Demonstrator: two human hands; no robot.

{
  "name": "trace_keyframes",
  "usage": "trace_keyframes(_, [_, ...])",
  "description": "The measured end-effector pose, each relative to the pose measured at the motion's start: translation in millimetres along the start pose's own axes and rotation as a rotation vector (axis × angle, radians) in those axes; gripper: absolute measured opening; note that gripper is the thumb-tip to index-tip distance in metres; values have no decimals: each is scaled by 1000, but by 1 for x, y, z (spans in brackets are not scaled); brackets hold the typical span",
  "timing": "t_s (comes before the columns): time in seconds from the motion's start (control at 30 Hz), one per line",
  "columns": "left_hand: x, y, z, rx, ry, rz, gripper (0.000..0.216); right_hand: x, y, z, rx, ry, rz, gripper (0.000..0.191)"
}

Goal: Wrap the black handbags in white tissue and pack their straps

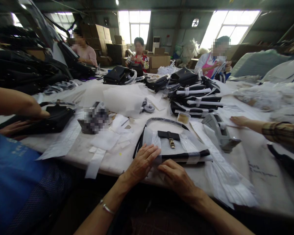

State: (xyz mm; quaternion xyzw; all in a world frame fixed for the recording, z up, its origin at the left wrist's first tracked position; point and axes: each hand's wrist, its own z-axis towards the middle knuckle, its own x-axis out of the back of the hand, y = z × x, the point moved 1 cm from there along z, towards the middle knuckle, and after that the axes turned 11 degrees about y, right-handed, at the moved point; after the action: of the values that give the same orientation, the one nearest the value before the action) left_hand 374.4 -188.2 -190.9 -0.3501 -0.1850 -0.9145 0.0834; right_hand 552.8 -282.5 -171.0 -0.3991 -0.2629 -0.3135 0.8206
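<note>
A grey handbag [176, 143] with a black strap, black flap tab and gold clasp lies flat on the white table [259, 169] in front of me, partly wrapped in clear film and white paper. My left hand [143, 161] rests on the bag's near left corner, fingers spread flat on the wrapping. My right hand [177, 178] lies palm down at the bag's near edge, fingers curled slightly against the paper. Neither hand grips anything.
A tape dispenser [221, 132] stands right of the bag, beside a co-worker's arm [259, 125]. Another person at left handles a black bag [55, 119]. Stacked black bags [196, 94], paper sheets and strips cover the table. Three people sit across; cardboard boxes stand behind.
</note>
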Motion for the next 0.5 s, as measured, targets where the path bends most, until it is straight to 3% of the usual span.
trace_keyframes(0.2, [1, -1, 2, -13, 1, 17, 84, -2, 1, -2, 36, 14, -70, 21])
trace_keyframes(0.5, [0, -11, 19, -56, -3, 52, 61, -13, -17, -12, 67, 1, -107, 27])
